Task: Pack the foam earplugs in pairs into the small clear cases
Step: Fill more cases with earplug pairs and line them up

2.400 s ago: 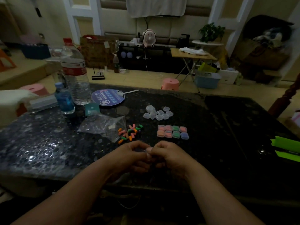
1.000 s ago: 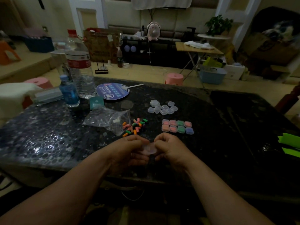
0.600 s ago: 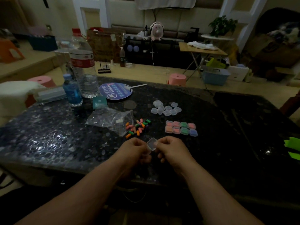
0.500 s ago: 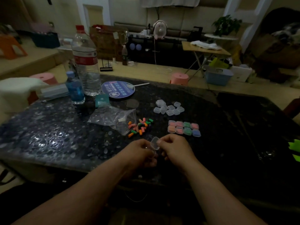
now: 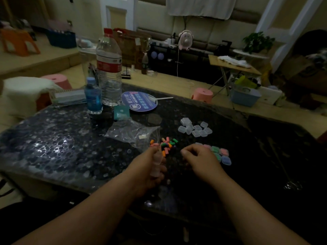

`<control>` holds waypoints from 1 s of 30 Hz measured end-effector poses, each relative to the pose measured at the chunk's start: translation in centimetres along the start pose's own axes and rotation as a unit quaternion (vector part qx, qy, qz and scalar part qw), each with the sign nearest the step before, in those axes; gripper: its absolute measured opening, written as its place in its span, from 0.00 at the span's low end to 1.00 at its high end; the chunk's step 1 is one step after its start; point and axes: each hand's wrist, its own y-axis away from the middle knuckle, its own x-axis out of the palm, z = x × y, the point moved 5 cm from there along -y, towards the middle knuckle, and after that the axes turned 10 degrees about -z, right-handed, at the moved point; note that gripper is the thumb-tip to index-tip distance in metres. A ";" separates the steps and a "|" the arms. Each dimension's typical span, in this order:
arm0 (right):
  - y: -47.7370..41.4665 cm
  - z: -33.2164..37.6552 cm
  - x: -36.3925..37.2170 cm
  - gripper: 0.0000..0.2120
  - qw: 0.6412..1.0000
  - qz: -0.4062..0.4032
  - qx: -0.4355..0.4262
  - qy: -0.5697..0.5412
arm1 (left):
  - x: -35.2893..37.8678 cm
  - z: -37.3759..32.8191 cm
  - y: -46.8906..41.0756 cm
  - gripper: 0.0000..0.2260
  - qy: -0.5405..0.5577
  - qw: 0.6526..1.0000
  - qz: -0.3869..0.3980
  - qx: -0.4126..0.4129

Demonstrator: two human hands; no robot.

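The main risk I see is a mismatched or dropped pair. The room is dim, the earplugs (image 5: 167,145) lie in a jumbled heap at the middle of the frame, and their colours are hard to tell apart. The foam pieces are light, so a careless pinch could flick one across the dark table (image 5: 62,147) or off its near edge. The right wrist also hangs just beside the filled cases (image 5: 222,154), right of centre, and a sideways sweep could knock that neat block apart.

The left hand (image 5: 150,167) is just below the heap, thumb up. Its fingers are wrapped round an open case (image 5: 156,161) that looks to be held off the table rather than set down. Held tilted like that, it could let a plug slide out before the lid snaps shut.

The right hand (image 5: 200,156) hovers low, right of the heap, knuckles up and thumb pointing toward the plugs. Its fingers are curled under, and I can't tell whether they pinch anything. The empty cases (image 5: 195,129) sit above, well apart from both hands.
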 end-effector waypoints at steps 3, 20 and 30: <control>-3.7 -1.1 0.2 0.04 0.990 -0.041 -0.029 0.132 | -0.1 -0.9 -1.5 0.14 0.070 0.997 0.006 -0.012; -13.0 -2.2 5.8 0.07 0.933 -0.002 -0.066 0.355 | 0.2 -2.3 -3.8 0.19 0.083 0.996 0.015 -0.032; -5.3 1.8 1.1 0.03 0.989 -0.067 -0.043 0.125 | 0.4 -2.6 -2.3 0.21 0.040 0.997 0.041 -0.048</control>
